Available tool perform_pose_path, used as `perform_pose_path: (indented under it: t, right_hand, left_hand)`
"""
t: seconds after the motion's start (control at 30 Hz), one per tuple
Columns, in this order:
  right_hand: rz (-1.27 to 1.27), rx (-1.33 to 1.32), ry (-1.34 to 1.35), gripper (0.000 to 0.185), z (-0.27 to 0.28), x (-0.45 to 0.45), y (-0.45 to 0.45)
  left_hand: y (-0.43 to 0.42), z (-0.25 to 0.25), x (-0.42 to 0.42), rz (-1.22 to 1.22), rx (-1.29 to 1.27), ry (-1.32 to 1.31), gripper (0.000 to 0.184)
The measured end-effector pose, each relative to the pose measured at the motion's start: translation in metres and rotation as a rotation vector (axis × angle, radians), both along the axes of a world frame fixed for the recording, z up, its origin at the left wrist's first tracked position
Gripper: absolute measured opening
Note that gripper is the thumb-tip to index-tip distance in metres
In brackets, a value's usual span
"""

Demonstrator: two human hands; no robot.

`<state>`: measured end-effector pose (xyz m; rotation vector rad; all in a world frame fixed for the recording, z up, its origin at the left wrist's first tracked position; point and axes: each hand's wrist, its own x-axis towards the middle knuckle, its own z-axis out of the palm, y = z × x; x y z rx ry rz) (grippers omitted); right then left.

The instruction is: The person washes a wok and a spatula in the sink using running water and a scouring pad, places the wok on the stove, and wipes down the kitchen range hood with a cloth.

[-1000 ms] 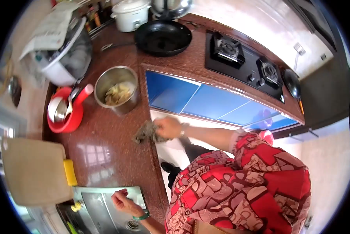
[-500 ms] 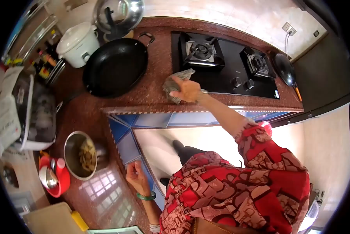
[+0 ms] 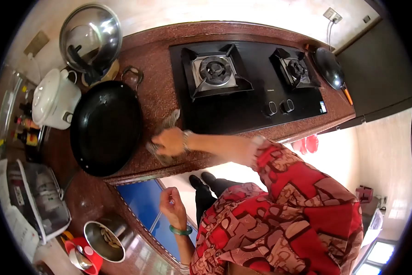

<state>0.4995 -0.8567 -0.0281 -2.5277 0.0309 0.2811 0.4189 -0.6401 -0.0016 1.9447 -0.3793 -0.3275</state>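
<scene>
My right hand (image 3: 170, 142) is closed on a grey-green cloth (image 3: 162, 158), pressed on the reddish-brown stone counter between the black wok and the gas hob. Parts of the cloth stick out above and below my fingers. The wok (image 3: 106, 128) lies just left of that hand. To the right is the black hob (image 3: 256, 107) with two burners. My left hand (image 3: 173, 204), below a green bangle, hangs in front of the counter edge with its fingers curled in and nothing visible in them.
A glass lid (image 3: 90, 39) leans at the wall beside a white cooker (image 3: 54, 98). At lower left are a dish box (image 3: 41, 197), a steel pot (image 3: 102, 238) with food pieces and a red basin (image 3: 84, 256). A small wok (image 3: 328, 68) stands right of the hob.
The view has turned toward the hob. My right hand with the cloth has gone from the pot's side of the counter to the hob's edge, then back toward the wok. My left hand has left the sink area.
</scene>
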Motion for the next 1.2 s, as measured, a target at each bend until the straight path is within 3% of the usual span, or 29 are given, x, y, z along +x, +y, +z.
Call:
perform_pose_path:
  t: [0.07, 0.23, 0.33, 0.43, 0.47, 0.53, 0.57, 0.6, 0.7, 0.77, 0.87, 0.9, 0.93, 1.0, 1.07, 1.1, 1.13, 1.17, 1.2]
  right_hand:
    - [0.022, 0.035, 0.042, 0.040, 0.017, -0.039, -0.007]
    - [-0.548, 0.108, -0.041, 0.038, 0.051, -0.114, -0.052]
    - [-0.686, 0.505, -0.193, 0.036, 0.091, -0.133, -0.095]
    - [-0.812, 1.169, -0.545, 0.032, 0.101, -0.131, -0.123]
    - [-0.850, 1.184, -0.621, 0.031, 0.099, -0.123, -0.136]
    - [-0.798, 0.674, -0.394, 0.033, 0.084, -0.124, -0.170]
    - [-0.919, 0.542, -0.205, 0.037, 0.108, -0.119, -0.169]
    - [-0.928, 0.737, -0.378, 0.038, 0.104, -0.113, -0.177]
    - [-1.048, 0.756, -0.451, 0.040, 0.167, -0.100, -0.197]
    - [-1.062, 0.768, -0.641, 0.037, 0.185, -0.080, -0.233]
    - [-0.710, 0.500, -0.700, 0.053, 0.240, -0.072, -0.275]
    - [-0.704, 0.508, -0.686, 0.053, 0.246, -0.069, -0.296]
    - [-0.481, 0.172, -0.945, 0.052, 0.243, -0.063, -0.323]
    - [-0.220, 0.709, -1.089, 0.052, 0.226, -0.039, -0.386]
    - [-0.656, 0.339, -0.879, 0.034, 0.277, -0.051, -0.342]
    - [-0.610, 0.337, -0.767, 0.027, 0.260, -0.051, -0.365]
    - [-0.537, 0.096, -0.605, 0.034, 0.253, -0.057, -0.378]
    - [-0.670, 0.341, -0.795, 0.011, 0.243, -0.047, -0.343]
    - [-0.674, 0.395, -0.705, 0.011, 0.231, -0.049, -0.322]
  left_hand:
    - [-0.010, -0.003, 0.021, -0.049, 0.016, -0.045, 0.013]
    - [-0.029, -0.020, 0.059, -0.074, -0.038, -0.090, 0.014]
    - [-0.038, -0.020, 0.072, -0.128, -0.049, -0.076, 0.013]
    - [-0.049, -0.024, 0.080, -0.166, -0.064, 0.015, 0.013]
    - [-0.056, -0.034, 0.084, -0.173, -0.116, -0.107, 0.009]
    - [-0.068, -0.041, 0.091, -0.186, -0.009, -0.403, 0.010]
    - [-0.069, -0.048, 0.094, -0.219, 0.064, -0.409, 0.017]
    - [-0.070, -0.052, 0.095, -0.249, 0.161, -0.462, 0.026]
    - [-0.074, -0.043, 0.087, -0.362, 0.437, -0.441, 0.052]
    - [-0.081, -0.033, 0.080, -0.390, 0.544, -0.440, 0.055]
    - [-0.094, -0.031, 0.081, -0.424, 0.690, -0.380, 0.064]
    - [-0.096, -0.032, 0.082, -0.436, 0.724, -0.358, 0.066]
    - [-0.094, -0.035, 0.082, -0.453, 0.766, -0.321, 0.068]
    - [-0.099, -0.035, 0.082, -0.436, 0.761, -0.404, 0.074]
    - [-0.105, -0.038, 0.088, -0.401, 0.750, -0.469, 0.073]
    - [-0.101, -0.039, 0.087, -0.425, 0.730, -0.487, 0.073]
    - [-0.099, -0.050, 0.088, -0.400, 0.711, -0.520, 0.076]
    - [-0.099, -0.052, 0.090, -0.388, 0.710, -0.506, 0.074]
    - [-0.104, -0.043, 0.091, -0.381, 0.704, -0.476, 0.069]
